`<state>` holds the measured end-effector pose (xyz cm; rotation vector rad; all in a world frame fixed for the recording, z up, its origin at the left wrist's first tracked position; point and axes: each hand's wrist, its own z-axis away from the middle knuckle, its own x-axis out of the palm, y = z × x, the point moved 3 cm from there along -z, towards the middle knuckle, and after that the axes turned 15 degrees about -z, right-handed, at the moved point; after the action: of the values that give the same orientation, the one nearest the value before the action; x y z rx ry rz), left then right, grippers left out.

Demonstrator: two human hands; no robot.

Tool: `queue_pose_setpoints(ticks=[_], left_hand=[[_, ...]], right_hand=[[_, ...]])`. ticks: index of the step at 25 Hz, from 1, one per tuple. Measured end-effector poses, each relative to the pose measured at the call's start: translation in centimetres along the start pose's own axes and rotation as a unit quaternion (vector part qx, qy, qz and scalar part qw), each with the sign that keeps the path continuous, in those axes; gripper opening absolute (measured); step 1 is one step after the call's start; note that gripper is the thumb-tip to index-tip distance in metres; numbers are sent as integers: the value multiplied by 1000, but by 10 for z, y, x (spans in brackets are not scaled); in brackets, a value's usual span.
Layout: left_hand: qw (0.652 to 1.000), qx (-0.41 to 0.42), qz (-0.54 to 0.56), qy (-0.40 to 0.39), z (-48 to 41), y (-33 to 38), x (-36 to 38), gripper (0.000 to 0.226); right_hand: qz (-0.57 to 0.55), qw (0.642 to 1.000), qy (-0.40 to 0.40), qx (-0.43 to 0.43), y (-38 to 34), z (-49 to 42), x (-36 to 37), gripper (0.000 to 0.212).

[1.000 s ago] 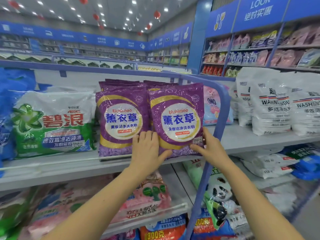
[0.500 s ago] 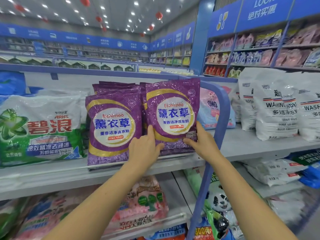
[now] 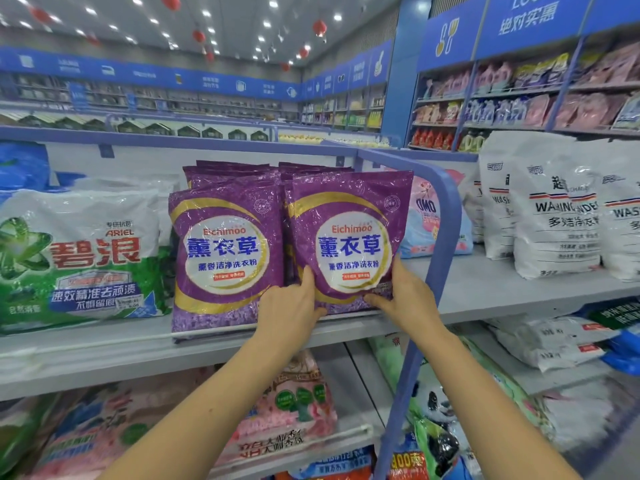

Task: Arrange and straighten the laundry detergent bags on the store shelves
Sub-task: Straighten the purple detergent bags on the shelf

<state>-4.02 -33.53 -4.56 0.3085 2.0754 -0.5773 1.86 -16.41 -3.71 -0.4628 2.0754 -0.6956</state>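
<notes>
In the head view, the right purple Eichimoo detergent bag (image 3: 349, 237) stood higher than a second before. Its top was now above the neighbouring purple bag (image 3: 225, 251) instead of level with it. It sat upright near the front edge of the upper shelf (image 3: 502, 292), just left of the blue end frame (image 3: 446, 216). The left hand (image 3: 291, 306) gripped its lower left corner, thumb on the printed face and fingers curled behind. The right hand (image 3: 405, 299) pinched its lower right corner, thumb up the side edge. A green Ariel bag (image 3: 79, 258) sat further left along the shelf.
</notes>
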Motion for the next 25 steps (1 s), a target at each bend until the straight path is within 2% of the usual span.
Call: queue_pose_setpoints(ticks=[2, 5, 8, 10, 12, 14, 16, 19, 21, 23, 25], left_hand=[[1000, 18, -1, -8, 4, 0, 1, 76], [994, 25, 102, -18, 8, -7, 2, 62], [979, 5, 203, -21, 9, -11, 1, 41], [969, -17, 245, -33, 8, -12, 3, 37], [959, -33, 276, -49, 4, -12, 4, 40], [961, -34, 268, -56, 2, -13, 2, 53], [968, -27, 245, -51, 1, -12, 1, 72], [973, -17, 226, -50, 0, -14, 0, 92], [972, -18, 230, -48, 0, -16, 0, 97], [970, -17, 237, -43, 0, -18, -2, 101], [967, -19, 250, -46, 1, -18, -2, 102]], right_hand=[[-15, 999, -33, 7, 2, 8, 1, 78], [-41, 994, -95, 33, 1, 9, -5, 76], [-166, 976, -119, 74, 2, 8, -7, 64], [-256, 954, -103, 114, 6, 10, -2, 55], [-366, 913, -72, 164, 3, 11, 4, 45], [-467, 865, -21, 185, -5, 2, 4, 33], [-502, 844, 48, 183, -8, -11, 3, 26], [-491, 834, 137, 209, -8, -20, 6, 18], [-485, 835, 162, 200, -11, -20, 6, 24], [-452, 863, 186, 128, -25, -21, -4, 46], [-332, 916, 227, 10, -49, -28, -25, 64]])
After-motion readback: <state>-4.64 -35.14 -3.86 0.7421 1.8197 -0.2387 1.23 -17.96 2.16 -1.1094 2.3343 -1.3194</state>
